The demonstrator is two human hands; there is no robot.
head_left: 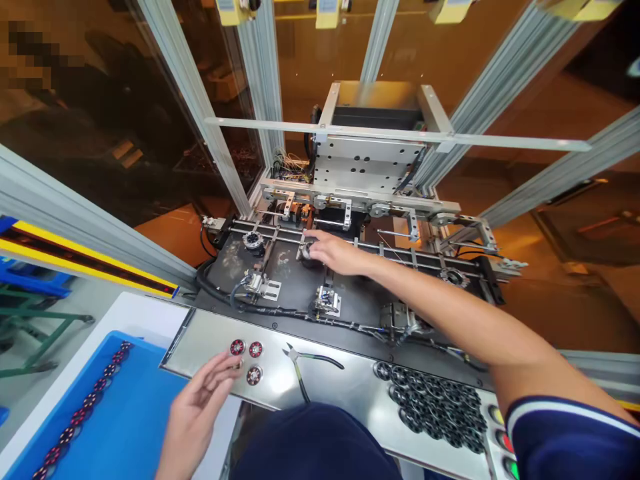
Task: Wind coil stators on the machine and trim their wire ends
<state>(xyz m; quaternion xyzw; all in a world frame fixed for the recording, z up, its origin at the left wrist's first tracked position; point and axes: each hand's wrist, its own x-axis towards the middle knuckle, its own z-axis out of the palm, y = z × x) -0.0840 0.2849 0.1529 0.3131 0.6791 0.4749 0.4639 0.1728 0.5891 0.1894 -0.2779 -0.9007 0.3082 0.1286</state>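
My right hand [337,255] reaches into the machine. Its fingers close around a dark round part [306,253] at a station on the black plate, and they partly cover it. My left hand [203,400] hovers at the left end of the metal ledge [345,393], fingers curled together. A small bit shows at its fingertips, too little to name. Beside those fingertips lie three round parts with red and black segments, probably wound motor stators [255,376]. A pair of cutting pliers [303,360] with dark and green handles rests open to their right.
Many black rings [440,403] are stacked on the ledge at right, near coloured push buttons [505,440]. A blue tray [135,407] at left holds a row of red-black parts. Rails, clamp arms [405,227] and cables surround my right hand; aluminium posts frame the machine.
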